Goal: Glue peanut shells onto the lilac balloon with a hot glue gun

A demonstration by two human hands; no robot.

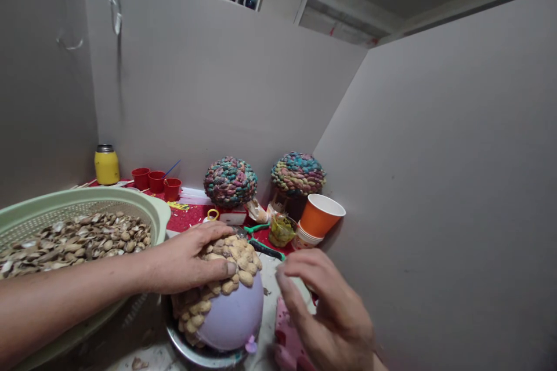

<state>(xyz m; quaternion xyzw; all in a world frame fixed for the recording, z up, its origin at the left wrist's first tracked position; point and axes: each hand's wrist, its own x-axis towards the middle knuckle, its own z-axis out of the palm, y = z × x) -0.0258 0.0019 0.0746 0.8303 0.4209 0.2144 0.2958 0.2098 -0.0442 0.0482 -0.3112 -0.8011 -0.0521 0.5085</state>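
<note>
A lilac balloon [232, 316] sits in a round metal bowl [187, 348], its knot at the lower right. Peanuts in their shells [237, 255] cover its top and left side, while the front right is bare. My left hand [187, 261] lies over the top of the balloon and holds it, thumb pressed on the peanuts and fingers reaching round the back. To the right of the balloon, apart from it, my right hand [328, 307] is raised with fingers curled and thumb and forefinger tips close together. Whatever may be between those tips cannot be made out.
A green colander [159, 208] full of shells stands left. Behind are a yellow jar [107, 165], red cups [156, 181], two multicoloured shell-covered balls [230, 181], green-handled pliers [265, 248], a bowl of yellow-green stuff [281, 231] and orange paper cups [319, 217]. Grey panels enclose the table.
</note>
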